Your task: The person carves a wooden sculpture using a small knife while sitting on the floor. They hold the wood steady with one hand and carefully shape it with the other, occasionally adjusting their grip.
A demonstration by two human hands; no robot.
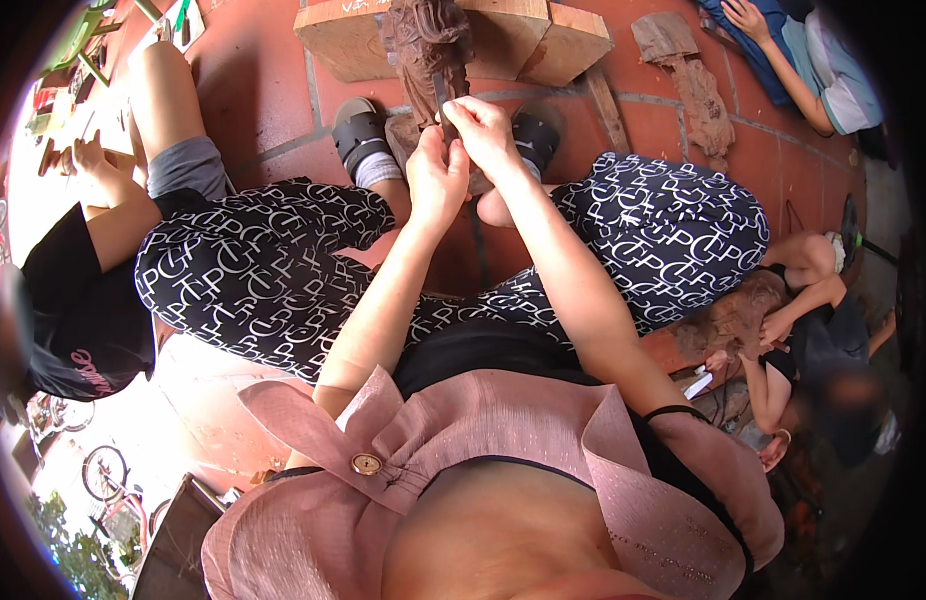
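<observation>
A dark brown wooden carving [420, 50] with deep relief stands upright between my feet, at the top of the head view. Just below it, a slim dark hand tool [442, 98] points up against the carved surface; its exact kind is hard to make out. My left hand [438, 172] is closed around the lower part of this tool. Slightly higher and to the right, my right hand [480, 132] is closed too, its fingers pressed on the tool near the carving. My fingers hide most of the tool's lower end.
A thick pale wooden block [533, 45] lies behind the carving on red tiles. Farther right is another brown carved piece [698, 95]. People sit close by: one at the left, one at the upper right, and one at the lower right with hands on a carving [748, 310].
</observation>
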